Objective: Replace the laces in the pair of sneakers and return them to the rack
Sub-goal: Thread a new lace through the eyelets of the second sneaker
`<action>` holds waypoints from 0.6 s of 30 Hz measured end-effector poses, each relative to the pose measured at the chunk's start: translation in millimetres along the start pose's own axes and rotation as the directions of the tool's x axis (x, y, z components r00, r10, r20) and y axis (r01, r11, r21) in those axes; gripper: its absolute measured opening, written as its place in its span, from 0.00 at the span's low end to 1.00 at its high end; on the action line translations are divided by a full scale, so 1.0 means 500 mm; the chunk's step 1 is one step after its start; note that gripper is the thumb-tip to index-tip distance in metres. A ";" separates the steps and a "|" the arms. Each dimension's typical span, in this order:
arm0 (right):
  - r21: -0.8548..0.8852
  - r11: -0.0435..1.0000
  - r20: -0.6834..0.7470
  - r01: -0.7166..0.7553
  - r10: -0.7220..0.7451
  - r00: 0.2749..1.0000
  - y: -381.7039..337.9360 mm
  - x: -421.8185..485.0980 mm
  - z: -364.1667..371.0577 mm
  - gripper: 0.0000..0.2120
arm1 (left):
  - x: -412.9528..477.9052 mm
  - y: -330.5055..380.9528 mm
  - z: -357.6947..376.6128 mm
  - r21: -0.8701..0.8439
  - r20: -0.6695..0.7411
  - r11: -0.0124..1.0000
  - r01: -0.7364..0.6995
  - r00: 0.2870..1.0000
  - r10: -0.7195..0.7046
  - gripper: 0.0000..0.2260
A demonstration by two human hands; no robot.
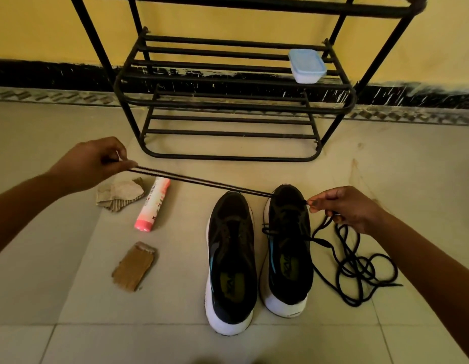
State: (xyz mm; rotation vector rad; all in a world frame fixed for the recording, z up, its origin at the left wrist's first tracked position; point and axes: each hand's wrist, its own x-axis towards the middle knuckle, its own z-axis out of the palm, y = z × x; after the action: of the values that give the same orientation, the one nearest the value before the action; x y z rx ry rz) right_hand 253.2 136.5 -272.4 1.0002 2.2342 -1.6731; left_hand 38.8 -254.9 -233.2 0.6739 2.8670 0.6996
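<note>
Barely started I reckon: left hand (97, 164) at 10 o'clock and right hand (343, 208) at 3 each pinch the doubled thin black lace (202, 181) taut above the black white-soled sneakers (232, 258) at 6, one looking unlaced, the other half-laced, neither on the black metal rack (228, 106) at 12 yet.

Rack (234, 156): the upper tiers are cut off by the top edge. The ends of the stretched lace (202, 182) are hidden between the pinching fingers of the left hand (89, 164) and the right hand (346, 206). The print on the pink bottle (152, 204) is too small to read. The contents of the lidded box (307, 65) are concealed.
</note>
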 end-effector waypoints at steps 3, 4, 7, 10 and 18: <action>0.016 1.000 -0.034 -0.012 0.013 0.999 0.012 0.002 -0.010 0.02 | 0.008 -0.006 -0.024 -0.846 0.128 0.482 0.227 0.965 -0.230 0.05; 0.027 0.999 -0.036 -0.018 0.019 0.999 0.015 0.002 -0.013 0.02 | 0.012 -0.013 -0.034 -0.927 0.151 0.304 0.220 0.960 -0.237 0.05; 0.007 1.000 -0.022 -0.010 0.010 1.000 0.019 0.001 -0.013 0.01 | 0.024 -0.017 -0.043 -0.947 0.153 0.237 0.215 0.955 -0.256 0.08; -0.022 1.000 -0.011 0.018 -0.018 1.000 0.016 0.000 -0.009 0.01 | 0.027 -0.032 -0.030 -0.437 -0.038 0.892 0.115 0.989 -0.146 0.08; -0.036 0.999 -0.014 0.013 -0.014 1.000 0.018 -0.007 -0.009 0.01 | 0.024 -0.044 -0.029 0.259 -0.033 0.958 -0.123 0.990 0.136 0.09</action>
State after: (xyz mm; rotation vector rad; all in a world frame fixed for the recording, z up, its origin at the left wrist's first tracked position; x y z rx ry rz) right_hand 262.3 140.5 -276.1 0.9938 2.2763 -1.6306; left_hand 16.3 -273.1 -230.5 0.8963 3.0118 0.3655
